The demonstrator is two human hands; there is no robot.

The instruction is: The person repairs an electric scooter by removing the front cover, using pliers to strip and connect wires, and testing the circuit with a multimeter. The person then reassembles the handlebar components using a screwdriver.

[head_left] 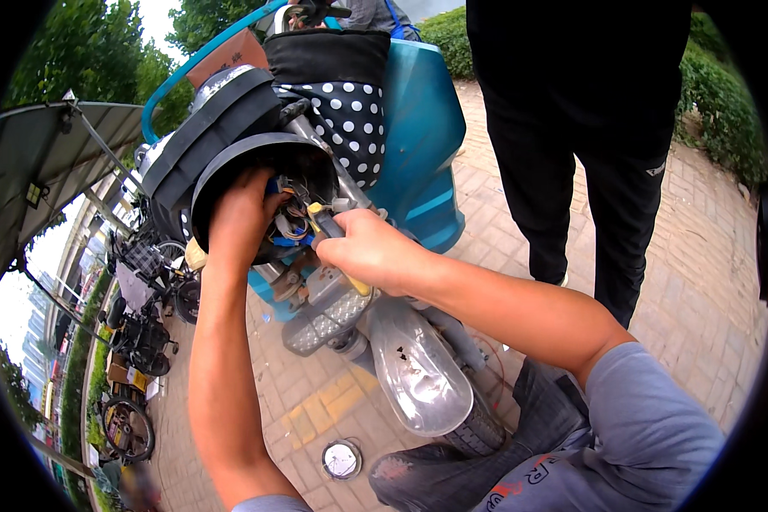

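Note:
A black headlamp housing [230,154] is open at the front of a scooter, with a bundle of wires and blue connectors [292,222] inside. My left hand [246,205] reaches into its left part, fingertips partly hidden among the wiring. Just right of it, my right hand [354,243] is closed on a yellow-and-dark-handled tool [320,218] whose head is at the wires. Below lie the scooter's silver front mudguard [418,375] and tire. A round silver lamp piece [342,459] rests on the paving.
A person in black trousers [563,162] stands close at right. Behind the housing are a polka-dot bag [341,128], teal bodywork [422,145] and part of another person [367,17]. Parked bikes [145,333] line the left, under a canopy [34,179]. Hedges [717,136] border the paving.

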